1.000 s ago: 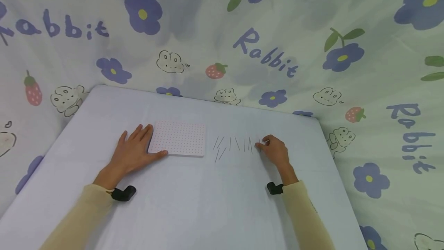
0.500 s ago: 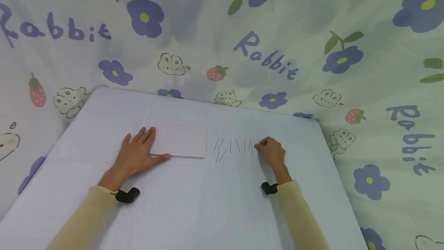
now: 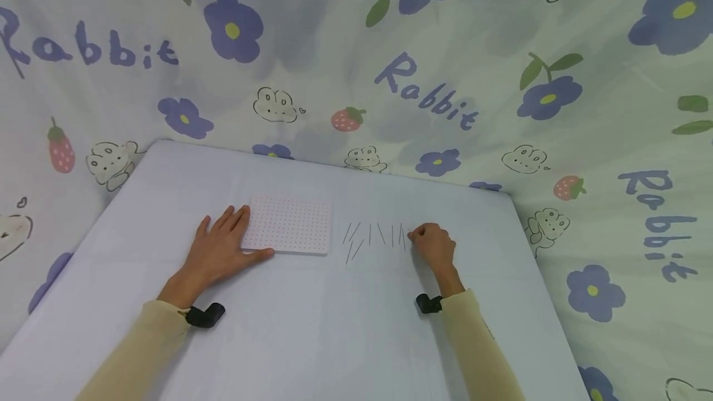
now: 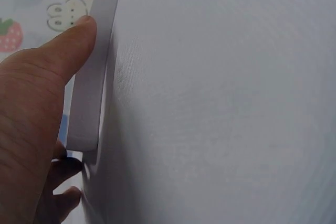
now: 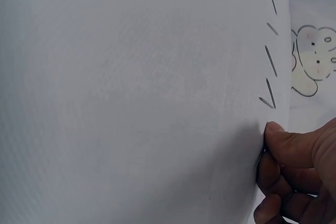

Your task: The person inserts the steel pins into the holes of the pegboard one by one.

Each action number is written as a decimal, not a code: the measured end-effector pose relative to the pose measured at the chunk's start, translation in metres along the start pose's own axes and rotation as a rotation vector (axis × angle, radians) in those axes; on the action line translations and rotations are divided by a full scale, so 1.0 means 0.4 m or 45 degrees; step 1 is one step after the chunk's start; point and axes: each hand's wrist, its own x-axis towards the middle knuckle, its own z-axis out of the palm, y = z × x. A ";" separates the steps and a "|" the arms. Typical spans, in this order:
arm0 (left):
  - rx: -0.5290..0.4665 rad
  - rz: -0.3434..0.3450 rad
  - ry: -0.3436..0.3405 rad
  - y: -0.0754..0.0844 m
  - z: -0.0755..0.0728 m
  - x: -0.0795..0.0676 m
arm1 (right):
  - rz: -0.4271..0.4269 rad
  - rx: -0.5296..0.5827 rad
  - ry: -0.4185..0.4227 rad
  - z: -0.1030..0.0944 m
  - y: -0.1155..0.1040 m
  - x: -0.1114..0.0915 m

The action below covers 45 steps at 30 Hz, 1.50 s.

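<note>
A white rectangular board with a grid of small dots lies flat on the table. My left hand rests at its near left corner, fingers spread along the left side and thumb against the front edge. In the left wrist view the thumb touches the board's side. Right of the board, several thin dark needles lie apart from one another. At the right end of that row my right hand pinches a thin dark needle between thumb and fingers, mostly hidden by them.
The table has a white cover. Behind it and at both sides hangs a cloth printed with flowers, rabbits and strawberries. Black wrist cameras sit on the left sleeve and the right sleeve.
My right hand has moved slightly left, closer to the row of needles, and its fingers have drawn together. My left hand stays at the board's corner.
</note>
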 end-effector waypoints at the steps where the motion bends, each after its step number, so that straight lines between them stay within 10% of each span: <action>1: 0.002 -0.002 0.000 0.000 0.000 -0.001 | -0.002 -0.007 -0.005 0.000 -0.002 -0.001; 26: 0.002 -0.016 0.029 -0.006 0.010 -0.009 | -0.073 -0.056 -0.066 -0.009 -0.034 -0.007; 45: -0.009 -0.010 0.047 -0.008 0.022 -0.009 | -0.194 0.043 -0.078 -0.020 -0.184 0.002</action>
